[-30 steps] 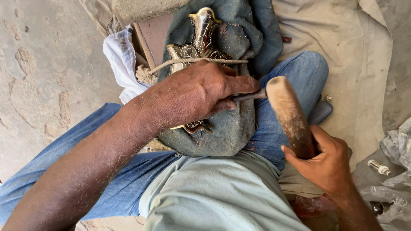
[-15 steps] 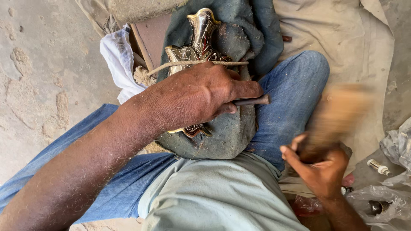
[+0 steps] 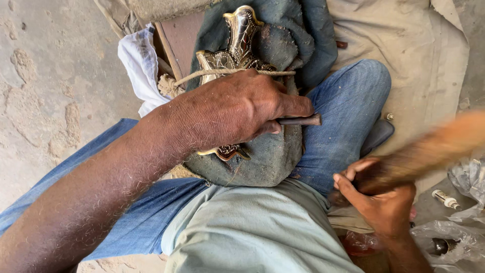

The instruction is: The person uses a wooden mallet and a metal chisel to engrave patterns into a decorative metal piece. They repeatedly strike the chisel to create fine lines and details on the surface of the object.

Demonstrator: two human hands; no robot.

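My left hand (image 3: 237, 108) grips a thin metal punch (image 3: 300, 121), its end sticking out to the right past my fingers. The hand rests on an ornate brass and silver metal piece (image 3: 238, 38) that lies on a dark grey padded cushion (image 3: 268, 156), tied down by a rope (image 3: 227, 73). My right hand (image 3: 379, 194) holds a wooden mallet (image 3: 429, 149), blurred by motion, drawn back to the right of my knee and away from the punch.
I sit on a beige cloth (image 3: 419, 60) over a concrete floor (image 3: 55, 76), in blue jeans. A white cloth (image 3: 136, 58) lies left of the cushion. Crumpled plastic (image 3: 465, 222) and a small tube (image 3: 445, 198) sit at the right.
The mallet, near the punch end a second ago, has swung out and away to the right. My left hand has stayed on the punch.
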